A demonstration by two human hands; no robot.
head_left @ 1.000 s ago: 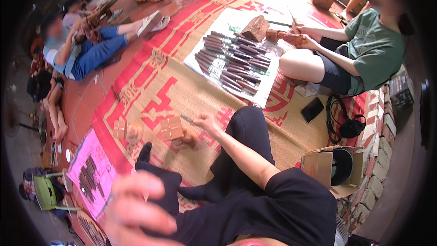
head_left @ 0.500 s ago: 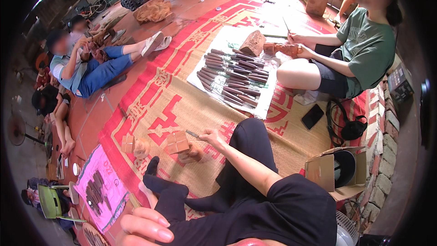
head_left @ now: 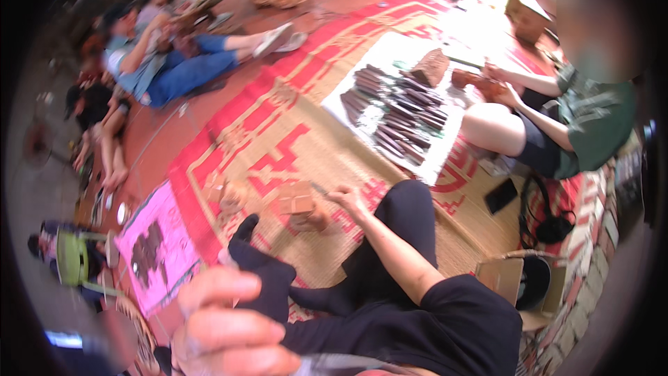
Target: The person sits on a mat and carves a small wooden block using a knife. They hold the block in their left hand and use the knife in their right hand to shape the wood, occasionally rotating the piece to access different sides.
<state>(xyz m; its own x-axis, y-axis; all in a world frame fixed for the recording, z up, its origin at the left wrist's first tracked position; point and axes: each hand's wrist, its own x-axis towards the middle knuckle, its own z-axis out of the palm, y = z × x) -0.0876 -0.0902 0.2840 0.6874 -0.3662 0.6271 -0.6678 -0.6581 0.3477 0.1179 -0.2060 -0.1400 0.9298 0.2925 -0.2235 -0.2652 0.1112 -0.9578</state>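
Observation:
My right hand (head_left: 346, 198) reaches forward over the mat with its fingers closed round a small, narrow-bladed carving tool (head_left: 319, 189). The tool's tip points left at a wooden block (head_left: 296, 198), which has a pale line across its face and rests on a lighter, rounded wooden piece (head_left: 311, 220). Large and blurred, my left hand (head_left: 233, 327) is close to the camera at the lower left. Its fingers are bent but apart, and nothing shows between them. Past my dark-socked foot stands a second wooden block (head_left: 216, 188), with another pale rounded piece beside it.
Many dark-handled tools (head_left: 400, 108) lie on a white sheet, next to a person holding a carved piece (head_left: 476, 83). More tools lie on a pink sheet (head_left: 170, 271). A phone (head_left: 500, 196), black bag (head_left: 554, 228) and cardboard box (head_left: 497, 275) are at right. Others sit at left.
The view has shifted, so the mat and people appear farther right. My left hand has come up and looks larger. My right hand still holds the tool beside the block.

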